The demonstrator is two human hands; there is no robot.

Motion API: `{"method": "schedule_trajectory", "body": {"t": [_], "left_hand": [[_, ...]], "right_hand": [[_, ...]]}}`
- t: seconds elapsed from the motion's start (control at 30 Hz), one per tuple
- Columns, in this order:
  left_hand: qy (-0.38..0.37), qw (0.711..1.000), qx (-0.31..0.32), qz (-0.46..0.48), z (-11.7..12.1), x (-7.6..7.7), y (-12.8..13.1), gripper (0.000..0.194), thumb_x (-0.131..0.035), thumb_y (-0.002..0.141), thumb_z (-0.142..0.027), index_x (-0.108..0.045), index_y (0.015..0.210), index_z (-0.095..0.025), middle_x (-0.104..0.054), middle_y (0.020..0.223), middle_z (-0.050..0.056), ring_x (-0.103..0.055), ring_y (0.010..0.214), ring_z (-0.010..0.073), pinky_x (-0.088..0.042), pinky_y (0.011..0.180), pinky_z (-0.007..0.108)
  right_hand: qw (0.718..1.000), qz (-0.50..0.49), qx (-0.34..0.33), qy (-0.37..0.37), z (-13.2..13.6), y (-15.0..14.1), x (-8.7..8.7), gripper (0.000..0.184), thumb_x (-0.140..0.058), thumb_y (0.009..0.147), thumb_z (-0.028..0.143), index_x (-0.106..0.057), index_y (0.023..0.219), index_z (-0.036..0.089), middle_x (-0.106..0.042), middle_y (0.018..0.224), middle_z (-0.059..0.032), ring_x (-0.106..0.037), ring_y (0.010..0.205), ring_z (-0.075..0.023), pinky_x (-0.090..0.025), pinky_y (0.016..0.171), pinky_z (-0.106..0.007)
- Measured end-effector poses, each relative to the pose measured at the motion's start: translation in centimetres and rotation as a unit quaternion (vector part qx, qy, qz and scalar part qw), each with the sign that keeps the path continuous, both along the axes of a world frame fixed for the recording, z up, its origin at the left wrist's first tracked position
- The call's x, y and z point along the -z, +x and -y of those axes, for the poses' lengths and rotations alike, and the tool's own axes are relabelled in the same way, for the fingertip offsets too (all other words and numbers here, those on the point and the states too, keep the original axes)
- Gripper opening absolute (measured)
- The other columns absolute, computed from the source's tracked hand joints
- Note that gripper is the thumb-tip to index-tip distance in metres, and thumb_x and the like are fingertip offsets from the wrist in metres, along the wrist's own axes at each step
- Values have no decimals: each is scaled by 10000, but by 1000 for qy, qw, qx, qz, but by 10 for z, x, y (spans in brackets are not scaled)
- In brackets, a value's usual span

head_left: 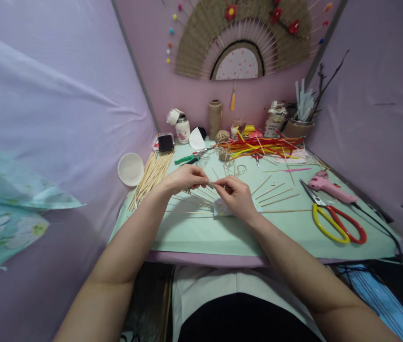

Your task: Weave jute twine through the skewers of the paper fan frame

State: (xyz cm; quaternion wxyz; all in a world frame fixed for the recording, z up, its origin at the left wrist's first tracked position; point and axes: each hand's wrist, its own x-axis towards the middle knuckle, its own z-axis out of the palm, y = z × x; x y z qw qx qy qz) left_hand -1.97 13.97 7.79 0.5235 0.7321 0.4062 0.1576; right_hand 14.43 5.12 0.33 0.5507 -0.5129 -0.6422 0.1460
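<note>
A half-made fan frame of thin wooden sticks [280,194] lies on the table, its sticks spreading from a pale patterned base [220,209]. Over its middle, my left hand [191,177] and my right hand [236,194] meet fingertip to fingertip. Both are closed in a pinch on a short tan strand [210,184] that looks like jute twine. Fingers cover most of that strand. My right hand hangs just above the base and partly hides it. Loose loops of twine [240,169] lie just beyond my hands.
Large scissors [333,216] and a pink glue gun [333,187] with a cord lie at right. Left are bundled wooden sticks [153,175] and a white dish [130,169]. Behind are green-handled pliers [187,159], colored pipe cleaners [258,146] and a twine spool [215,118]. A finished fan [194,47] hangs above.
</note>
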Motion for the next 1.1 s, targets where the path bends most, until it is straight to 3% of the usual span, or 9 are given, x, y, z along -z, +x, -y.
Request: {"method": "schedule_trajectory", "body": {"t": [0.63,0.93,1.1], "left_hand": [[67,995,-9,-71,8,-6,7,209,-683,665,-369,-725,609,-172,-514,476,14,-400,407,92,-243,382,232],[94,989,15,-114,12,-12,10,187,-668,654,-330,-729,746,-180,-590,619,2,-442,507,84,-289,425,206],[73,991,0,-110,9,-11,8,191,-625,685,-303,-714,787,-168,-559,609,-10,-421,498,72,-291,431,204]], "right_hand": [[999,23,23,9,-4,0,6,124,-575,828,263,-645,753,192,-602,711,-26,-531,656,-142,-400,632,-277],[999,25,26,12,-4,-1,6,102,-584,821,233,-647,755,188,-609,708,-23,-521,637,-132,-404,616,-268],[1000,-15,22,0,-4,-1,6,81,-582,818,247,-637,819,189,-618,723,-20,-525,617,-129,-424,596,-261]]}}
